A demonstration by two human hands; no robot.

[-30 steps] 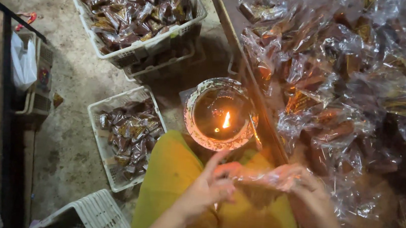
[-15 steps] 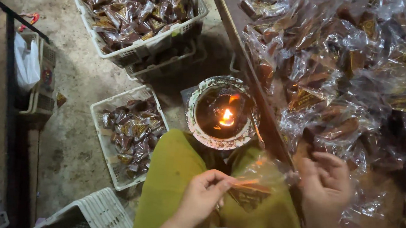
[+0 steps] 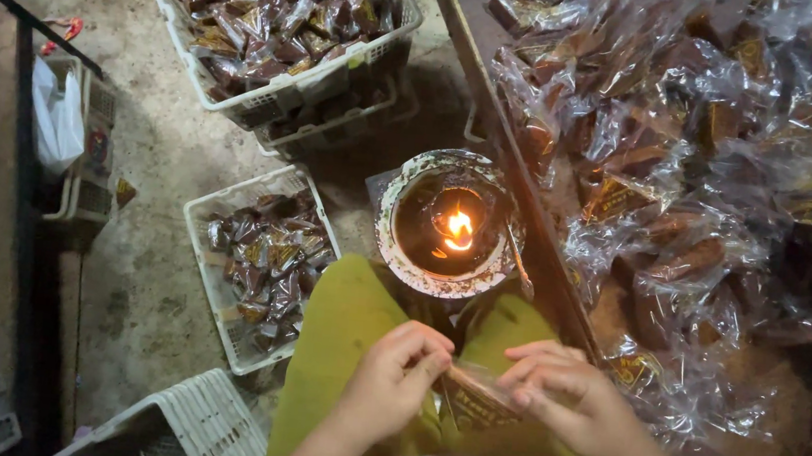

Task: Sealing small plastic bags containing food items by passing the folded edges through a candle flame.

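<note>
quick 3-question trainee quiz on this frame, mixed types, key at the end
1. True or false: both hands grip the same small clear packet.
2. What burns inside the round pot just beyond the hands? A) a small flame B) a light bulb C) nothing
3. Fill in: the white basket at the person's left side holds wrapped brown ____.

Key:
1. True: left hand and right hand pinch its two ends.
2. A.
3. Pieces, the same kind as the pile on the table.

Below the lit lamp bowl [image 3: 449, 224], the person wears olive-green trousers [image 3: 344, 337] over both thighs. Left hand [image 3: 397, 383] and right hand [image 3: 569, 401] are bare, forearms unsleeved, no rings or watch visible.
</note>
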